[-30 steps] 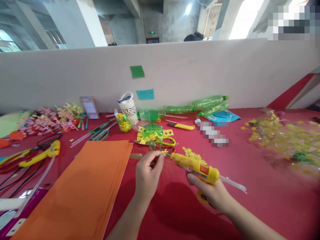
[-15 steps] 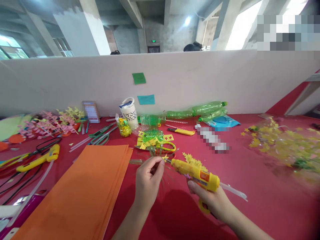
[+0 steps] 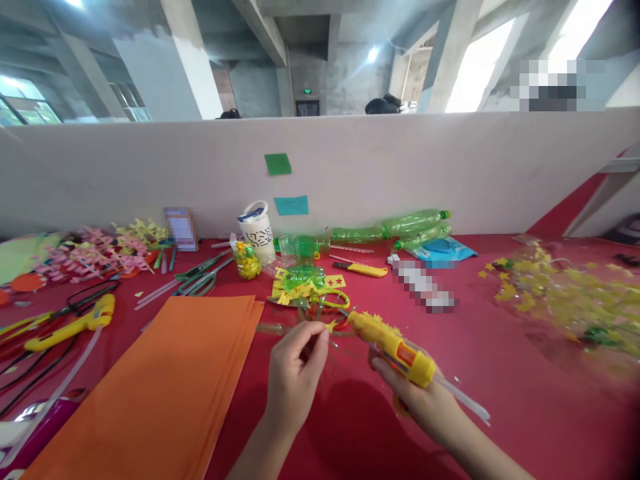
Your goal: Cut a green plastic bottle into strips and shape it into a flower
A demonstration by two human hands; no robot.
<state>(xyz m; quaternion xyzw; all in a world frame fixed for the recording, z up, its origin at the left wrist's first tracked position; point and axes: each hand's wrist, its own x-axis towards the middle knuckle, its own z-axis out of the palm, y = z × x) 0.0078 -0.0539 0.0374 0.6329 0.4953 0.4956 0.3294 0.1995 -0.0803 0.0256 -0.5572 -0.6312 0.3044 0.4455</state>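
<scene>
My left hand (image 3: pixel 296 367) pinches a small yellow star (image 3: pixel 331 327) between thumb and fingertips, over the middle of the red table. In my right hand (image 3: pixel 407 390) is a yellow hot glue gun (image 3: pixel 393 343), its nozzle pointing up and left, a short gap from the star. A clear glue stick (image 3: pixel 465 399) sticks out of the gun's back end. Partly hidden behind the gun lies a pile of yellow stars. Just beyond my left hand are yellow-handled scissors (image 3: pixel 340 299) and yellow card (image 3: pixel 286 293) with star shapes.
Orange sheets (image 3: pixel 165 373) lie to the left, with a second yellow glue gun (image 3: pixel 75 327) beyond them. Green plastic bottles (image 3: pixel 415 222), a white cup (image 3: pixel 257 230) and a yellow cutter (image 3: pixel 367 270) stand or lie before the partition (image 3: pixel 400 167). Yellow star branches (image 3: pixel 555 287) are at right.
The glue gun's nozzle has drawn away from the star, up and to the right. My left hand still pinches the star, slightly lower in view.
</scene>
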